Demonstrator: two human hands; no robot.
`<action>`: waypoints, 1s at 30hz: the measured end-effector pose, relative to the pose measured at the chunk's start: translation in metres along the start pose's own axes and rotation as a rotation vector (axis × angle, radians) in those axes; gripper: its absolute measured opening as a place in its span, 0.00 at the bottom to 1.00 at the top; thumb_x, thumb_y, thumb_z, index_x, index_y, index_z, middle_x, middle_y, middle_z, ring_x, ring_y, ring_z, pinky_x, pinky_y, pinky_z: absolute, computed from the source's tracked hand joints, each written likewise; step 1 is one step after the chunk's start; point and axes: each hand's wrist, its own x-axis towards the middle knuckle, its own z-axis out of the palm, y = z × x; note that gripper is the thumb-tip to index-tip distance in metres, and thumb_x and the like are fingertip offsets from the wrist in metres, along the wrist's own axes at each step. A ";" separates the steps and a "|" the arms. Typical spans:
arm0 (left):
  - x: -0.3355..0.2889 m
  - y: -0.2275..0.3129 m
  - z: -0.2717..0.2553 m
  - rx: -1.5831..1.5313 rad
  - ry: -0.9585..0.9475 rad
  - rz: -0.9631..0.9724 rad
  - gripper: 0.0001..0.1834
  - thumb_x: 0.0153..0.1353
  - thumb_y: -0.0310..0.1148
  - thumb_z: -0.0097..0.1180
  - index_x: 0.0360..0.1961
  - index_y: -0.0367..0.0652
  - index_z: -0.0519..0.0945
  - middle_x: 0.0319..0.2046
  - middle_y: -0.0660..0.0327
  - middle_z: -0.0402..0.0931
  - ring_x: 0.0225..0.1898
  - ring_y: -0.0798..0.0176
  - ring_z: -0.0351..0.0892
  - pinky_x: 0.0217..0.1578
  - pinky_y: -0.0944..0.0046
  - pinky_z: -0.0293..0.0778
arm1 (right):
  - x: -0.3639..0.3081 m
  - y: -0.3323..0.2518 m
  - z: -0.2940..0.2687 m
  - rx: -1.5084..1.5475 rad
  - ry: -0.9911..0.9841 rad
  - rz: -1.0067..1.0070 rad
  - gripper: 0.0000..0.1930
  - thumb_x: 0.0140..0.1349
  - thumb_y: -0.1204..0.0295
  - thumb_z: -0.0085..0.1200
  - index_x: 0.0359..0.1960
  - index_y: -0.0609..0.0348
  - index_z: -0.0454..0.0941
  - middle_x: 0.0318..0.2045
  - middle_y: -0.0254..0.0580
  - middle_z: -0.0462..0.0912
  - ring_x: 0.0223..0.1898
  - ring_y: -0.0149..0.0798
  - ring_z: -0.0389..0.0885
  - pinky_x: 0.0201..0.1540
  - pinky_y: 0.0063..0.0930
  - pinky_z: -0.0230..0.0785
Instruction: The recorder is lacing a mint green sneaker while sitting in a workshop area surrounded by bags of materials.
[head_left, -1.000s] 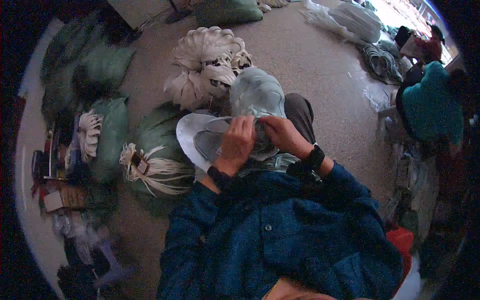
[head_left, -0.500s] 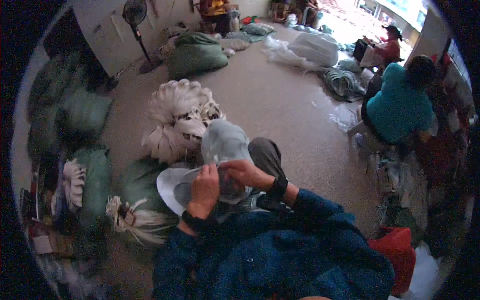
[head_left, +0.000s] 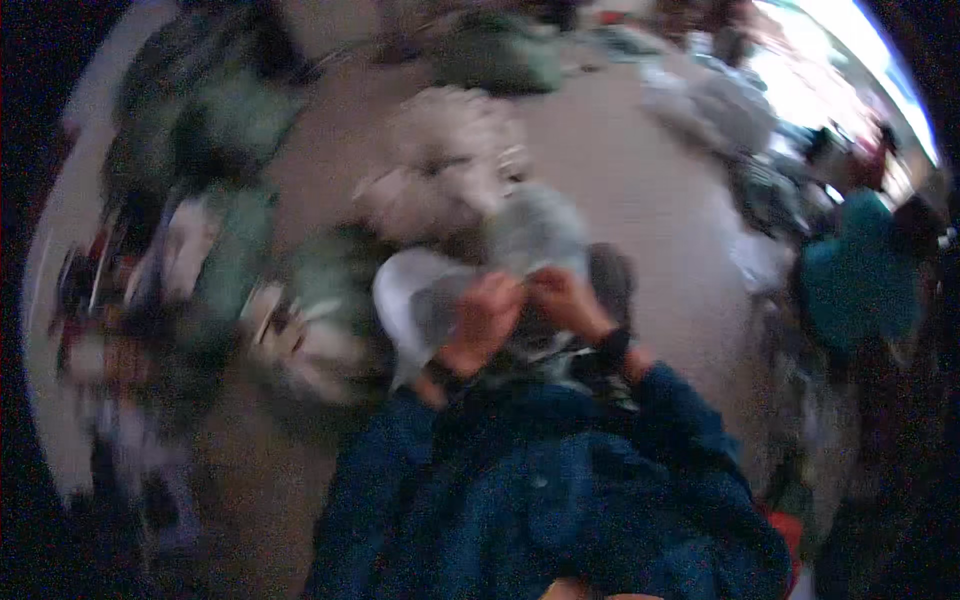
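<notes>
The picture is smeared by motion. My left hand (head_left: 487,312) and my right hand (head_left: 563,300) are close together over my lap, fingers curled in as in a pinch. What lies between the fingertips is too small and blurred to make out. Just beyond them rises a pale grey rounded piece (head_left: 541,228), like the crown of a hat, over my knees. A white curved piece with a grey inner part (head_left: 398,292) lies at the left, beside and partly behind my left hand. Both wrists have dark bands.
A fanned heap of cream-white pieces (head_left: 440,150) lies on the floor ahead. At the left are green sacks (head_left: 232,125) and a pale strand bundle (head_left: 318,345). Another green sack (head_left: 500,55) stands farther off. A person in teal (head_left: 860,270) sits at the right, near white plastic bags (head_left: 730,112).
The whole view has swung, so the scene sits farther right and the far things higher. My hands stay close together over the lap, their fingers still curled in.
</notes>
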 end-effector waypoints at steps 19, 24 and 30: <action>-0.004 0.003 0.028 0.261 0.141 0.118 0.07 0.54 0.35 0.57 0.27 0.44 0.74 0.30 0.58 0.72 0.34 0.56 0.79 0.32 0.55 0.77 | -0.168 0.247 -0.215 -0.400 0.452 0.040 0.08 0.68 0.72 0.48 0.31 0.63 0.74 0.26 0.34 0.74 0.29 0.30 0.72 0.33 0.28 0.67; -0.004 0.006 0.028 0.111 0.209 0.052 0.08 0.52 0.34 0.58 0.29 0.43 0.75 0.32 0.56 0.72 0.38 0.52 0.77 0.37 0.52 0.75 | -0.089 0.100 -0.125 0.207 0.364 -0.103 0.13 0.70 0.71 0.46 0.51 0.67 0.72 0.50 0.44 0.76 0.51 0.34 0.73 0.55 0.27 0.67; -0.009 0.011 0.015 -0.099 0.141 -0.109 0.11 0.51 0.31 0.61 0.35 0.41 0.75 0.36 0.53 0.72 0.41 0.46 0.73 0.41 0.52 0.71 | -0.063 0.009 -0.053 -0.403 0.134 -0.171 0.10 0.68 0.68 0.50 0.37 0.65 0.73 0.24 0.40 0.72 0.29 0.30 0.70 0.35 0.27 0.67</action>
